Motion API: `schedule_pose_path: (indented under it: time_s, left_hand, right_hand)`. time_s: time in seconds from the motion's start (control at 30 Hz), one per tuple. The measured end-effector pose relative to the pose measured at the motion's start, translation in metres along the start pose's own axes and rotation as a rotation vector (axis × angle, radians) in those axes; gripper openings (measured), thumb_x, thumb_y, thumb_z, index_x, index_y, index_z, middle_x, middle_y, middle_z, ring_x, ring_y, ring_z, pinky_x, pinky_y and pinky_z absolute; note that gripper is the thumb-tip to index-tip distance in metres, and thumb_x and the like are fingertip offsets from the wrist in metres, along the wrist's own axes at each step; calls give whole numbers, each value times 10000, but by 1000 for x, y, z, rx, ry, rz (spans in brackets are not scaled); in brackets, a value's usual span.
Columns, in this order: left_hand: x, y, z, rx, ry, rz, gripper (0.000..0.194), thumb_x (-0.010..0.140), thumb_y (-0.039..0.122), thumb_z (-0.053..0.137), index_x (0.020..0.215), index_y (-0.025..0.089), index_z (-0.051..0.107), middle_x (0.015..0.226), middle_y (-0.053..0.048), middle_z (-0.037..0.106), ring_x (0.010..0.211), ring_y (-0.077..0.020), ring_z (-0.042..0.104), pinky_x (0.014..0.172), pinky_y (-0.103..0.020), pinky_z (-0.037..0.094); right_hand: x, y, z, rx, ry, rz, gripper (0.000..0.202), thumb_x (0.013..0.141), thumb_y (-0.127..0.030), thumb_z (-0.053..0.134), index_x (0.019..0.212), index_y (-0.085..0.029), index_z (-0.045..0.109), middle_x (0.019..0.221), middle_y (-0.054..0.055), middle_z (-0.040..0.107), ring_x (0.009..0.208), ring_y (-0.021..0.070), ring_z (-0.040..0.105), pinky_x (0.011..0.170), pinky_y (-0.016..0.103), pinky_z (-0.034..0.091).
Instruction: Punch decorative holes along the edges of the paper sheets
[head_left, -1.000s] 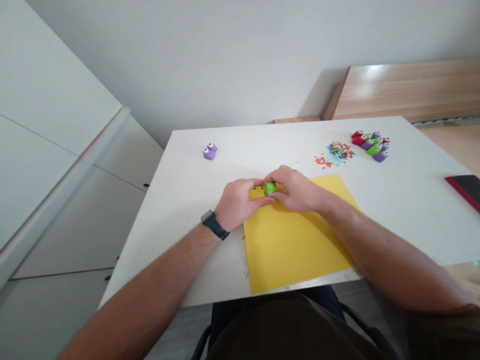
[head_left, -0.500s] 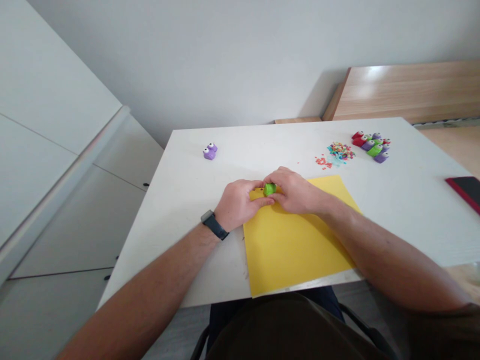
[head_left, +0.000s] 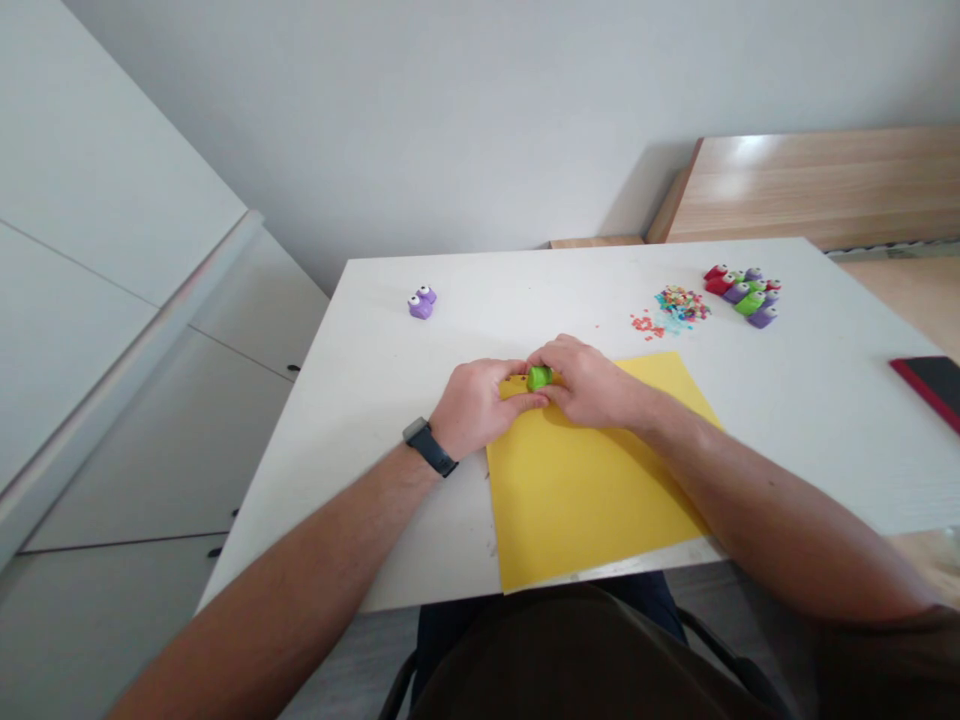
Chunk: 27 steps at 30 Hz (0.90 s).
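Note:
A small green punch [head_left: 538, 377] is at the top edge of a yellow sheet of paper [head_left: 585, 500]. My left hand [head_left: 480, 405], with a dark watch on its wrist, has its thumb and fingertips closed on the punch and paper edge from the left. From the right, my right hand [head_left: 585, 382] grips the same green punch. Small dark holes or marks show along the paper edge just left of the punch. The fingertips partly cover the punch.
Two purple punches with eyes [head_left: 421, 302] stand at the back left of the white table [head_left: 360, 400]. At the back right are colourful paper bits [head_left: 681, 303], red bits [head_left: 646, 325] and several red, green and purple punches [head_left: 741, 293]. A dark red-edged object [head_left: 930, 385] lies far right.

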<state>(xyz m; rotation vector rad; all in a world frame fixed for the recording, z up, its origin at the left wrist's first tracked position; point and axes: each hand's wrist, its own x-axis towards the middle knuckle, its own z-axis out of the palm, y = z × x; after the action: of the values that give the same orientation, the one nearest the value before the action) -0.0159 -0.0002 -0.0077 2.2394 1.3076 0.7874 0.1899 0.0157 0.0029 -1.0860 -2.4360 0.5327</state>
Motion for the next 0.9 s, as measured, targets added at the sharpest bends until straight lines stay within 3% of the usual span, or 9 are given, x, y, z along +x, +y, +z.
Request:
schedule_pose_path:
  time_s: [0.4,0.7,0.9]
  left_hand:
    - [-1,-3,-3,-55,-6,-46,558,758,566,794,1195,226,725,1178,-29,763,1082,-251,715,996,-361,532]
    - [-1,-5,-6,-52,-28,-65,305,905,394,668,1141,218,746,1162,-36,767,1069,-226,719,1022,-362,528]
    - [-1,-2,-6,-59,-24,-78,254,913,366,641,1098,235,754,1123,-23,778,1051,-222,722,1003,-358,535]
  right_hand:
    - [-3,-2,-10,-7,11,3,296,793,-191,674,1086,-152,674,1004,100,707,997,264,596,921,392,450]
    - [-3,1,-20,-3,-38,72,257,816,-239,690,1061,-160,703,992,83,721,983,250,596,912,384,437]
    - [-4,1,-26,-24,-76,95,251,816,-252,691,1054,-177,713,991,72,724,965,244,603,894,370,432]
